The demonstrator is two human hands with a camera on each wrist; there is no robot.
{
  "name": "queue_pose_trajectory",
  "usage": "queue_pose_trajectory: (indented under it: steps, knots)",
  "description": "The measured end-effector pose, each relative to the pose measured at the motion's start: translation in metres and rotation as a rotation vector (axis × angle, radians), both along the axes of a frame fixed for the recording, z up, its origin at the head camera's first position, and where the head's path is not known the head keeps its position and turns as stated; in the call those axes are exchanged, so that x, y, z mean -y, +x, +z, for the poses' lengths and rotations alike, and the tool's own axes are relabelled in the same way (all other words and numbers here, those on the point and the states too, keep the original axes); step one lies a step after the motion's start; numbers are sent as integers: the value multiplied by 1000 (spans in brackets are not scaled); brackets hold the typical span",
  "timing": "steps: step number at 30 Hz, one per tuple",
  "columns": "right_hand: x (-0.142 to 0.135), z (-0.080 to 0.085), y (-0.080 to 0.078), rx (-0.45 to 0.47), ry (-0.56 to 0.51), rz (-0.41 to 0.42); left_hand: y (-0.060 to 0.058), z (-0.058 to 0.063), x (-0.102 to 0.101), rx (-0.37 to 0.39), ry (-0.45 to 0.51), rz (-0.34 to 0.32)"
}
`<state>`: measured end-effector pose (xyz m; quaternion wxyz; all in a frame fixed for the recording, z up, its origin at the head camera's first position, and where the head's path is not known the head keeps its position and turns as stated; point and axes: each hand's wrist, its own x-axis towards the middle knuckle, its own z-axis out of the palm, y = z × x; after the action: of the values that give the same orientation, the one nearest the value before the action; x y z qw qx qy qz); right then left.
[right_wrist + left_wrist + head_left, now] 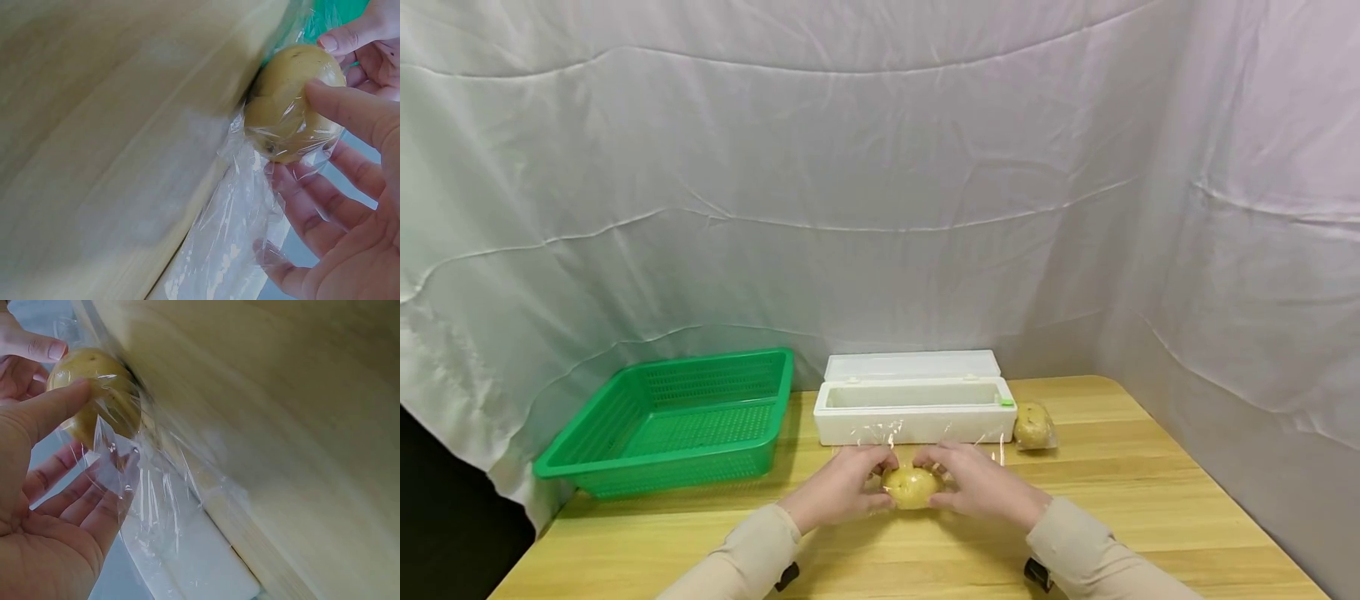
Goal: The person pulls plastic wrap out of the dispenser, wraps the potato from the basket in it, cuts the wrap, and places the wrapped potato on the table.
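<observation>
A yellow potato (912, 487) sits low over the table in front of the white box, with clear cling film (234, 206) over it. From its left side my left hand (848, 487) holds it, thumb pressing the skin and fingers curved around the far side. My right hand (973, 483) grips the opposite side the same way, its thumb on the potato. In the left wrist view the film (159, 494) spreads loose and wrinkled past the left fingertips toward the box. Parts of the fingers are hidden behind potato and film.
Behind the hands stands a long white box (913, 425), its lid (913, 364) raised and a small green piece at its right end. Beside it sits another wrapped potato (1034, 427). A green perforated basket (670, 467) stands at left on the wooden table (1120, 483).
</observation>
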<state>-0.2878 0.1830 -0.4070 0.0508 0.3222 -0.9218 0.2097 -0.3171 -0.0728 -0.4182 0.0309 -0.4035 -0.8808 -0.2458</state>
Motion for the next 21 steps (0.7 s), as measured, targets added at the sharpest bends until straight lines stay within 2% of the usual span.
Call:
queue_pose_trajectory:
  steps: [8,14,21]
  knots:
    - [-2,0,0,64,-33,16,4,0,3,55,3,-7]
    - [-5,1,0,105,-63,29,8,2,7,131,3,-29]
    - [-6,3,1,162,-72,49,11,1,8,95,-54,14]
